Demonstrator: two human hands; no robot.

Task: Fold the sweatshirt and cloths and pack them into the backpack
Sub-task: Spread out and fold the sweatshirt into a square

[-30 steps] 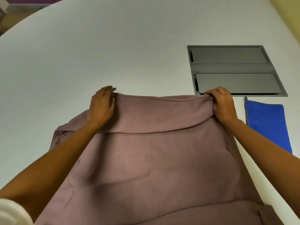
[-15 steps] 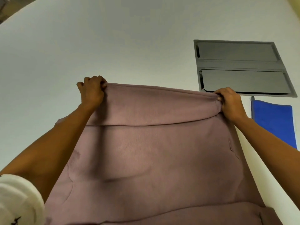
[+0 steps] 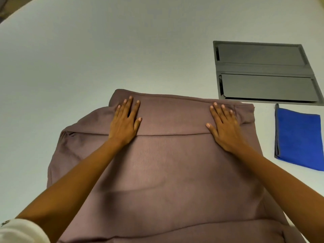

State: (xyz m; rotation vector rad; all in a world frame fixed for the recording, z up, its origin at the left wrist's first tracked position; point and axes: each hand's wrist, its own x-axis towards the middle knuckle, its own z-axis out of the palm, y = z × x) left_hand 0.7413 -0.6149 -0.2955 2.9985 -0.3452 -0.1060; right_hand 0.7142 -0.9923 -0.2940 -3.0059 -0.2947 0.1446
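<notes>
Mauve sweatshirt (image 3: 175, 172), cut off below, pressed by flat left hand (image 3: 125, 122) and right hand (image 3: 226, 128)

Dusty-mauve cloth sweatshirt (image 3: 175, 172), centre to 6 o'clock: soft matt knit with a fine ribbed grain.
Folded blue cloth (image 3: 299, 137), 3 o'clock: matt, slightly fuzzy nap, grey edging.
Dark grey rectangular inset panel (image 3: 263, 86), 2 o'clock: smooth, hard, faint satin sheen; whether metal or plastic cannot be told.
White table top (image 3: 105, 50): smooth, matt.

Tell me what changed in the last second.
The left hand and right hand let go of the far fold of the sweatshirt, which they had gripped and lifted, and now press flat on it. The blue cloth and the grey table panel stayed put.
</notes>
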